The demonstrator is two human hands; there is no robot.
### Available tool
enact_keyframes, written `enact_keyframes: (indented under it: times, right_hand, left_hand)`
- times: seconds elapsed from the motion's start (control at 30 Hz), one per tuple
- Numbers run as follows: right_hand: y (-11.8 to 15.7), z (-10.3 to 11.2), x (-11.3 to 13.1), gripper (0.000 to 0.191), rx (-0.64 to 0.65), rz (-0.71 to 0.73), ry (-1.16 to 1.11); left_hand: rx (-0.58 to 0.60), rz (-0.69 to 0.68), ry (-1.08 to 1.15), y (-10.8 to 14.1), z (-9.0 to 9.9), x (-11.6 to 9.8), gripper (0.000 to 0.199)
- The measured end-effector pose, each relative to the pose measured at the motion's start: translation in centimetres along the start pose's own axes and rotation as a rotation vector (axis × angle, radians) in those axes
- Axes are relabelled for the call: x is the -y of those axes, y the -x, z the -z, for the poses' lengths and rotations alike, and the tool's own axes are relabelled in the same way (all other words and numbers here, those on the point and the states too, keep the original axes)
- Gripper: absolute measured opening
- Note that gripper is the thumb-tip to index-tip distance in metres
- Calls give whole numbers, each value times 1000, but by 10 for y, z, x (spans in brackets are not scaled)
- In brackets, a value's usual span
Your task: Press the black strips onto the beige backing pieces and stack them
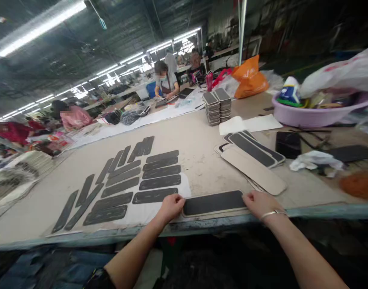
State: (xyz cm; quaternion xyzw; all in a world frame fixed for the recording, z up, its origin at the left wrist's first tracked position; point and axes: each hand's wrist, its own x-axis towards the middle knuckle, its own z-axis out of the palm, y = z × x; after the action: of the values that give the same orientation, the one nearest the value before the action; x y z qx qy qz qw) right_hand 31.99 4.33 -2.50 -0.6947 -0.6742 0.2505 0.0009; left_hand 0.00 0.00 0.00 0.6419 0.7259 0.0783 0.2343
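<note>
A dark rectangular panel with a pale border [214, 203] lies at the table's front edge between my hands. My left hand [172, 205] pinches its left end, fingers closed. At its right end my right hand [259, 202], with a bracelet on the wrist, is closed on the corner. Rows of dark rounded strips [122, 186] are spread to the left, some on a white sheet [186, 185]. Beyond my right hand is a loose pile of pale and dark panels [253, 166]. Two neat stacks of similar panels [216, 106] stand farther back.
A purple basin [316, 114] holding bags stands at the right, near an orange bag [250, 78], a black object [288, 144] and crumpled white plastic [318, 160]. Across the table a person in a mask [166, 84] works; others are at the left. The table edge [331, 211] runs before me.
</note>
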Motion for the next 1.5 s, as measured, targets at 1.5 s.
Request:
enact_keyframes:
  times: [1.5]
  right_hand:
    - [3,-1,-1,33,-1,-29,-3]
  left_hand:
    - [-337,-762,-73,31,-30,51,28]
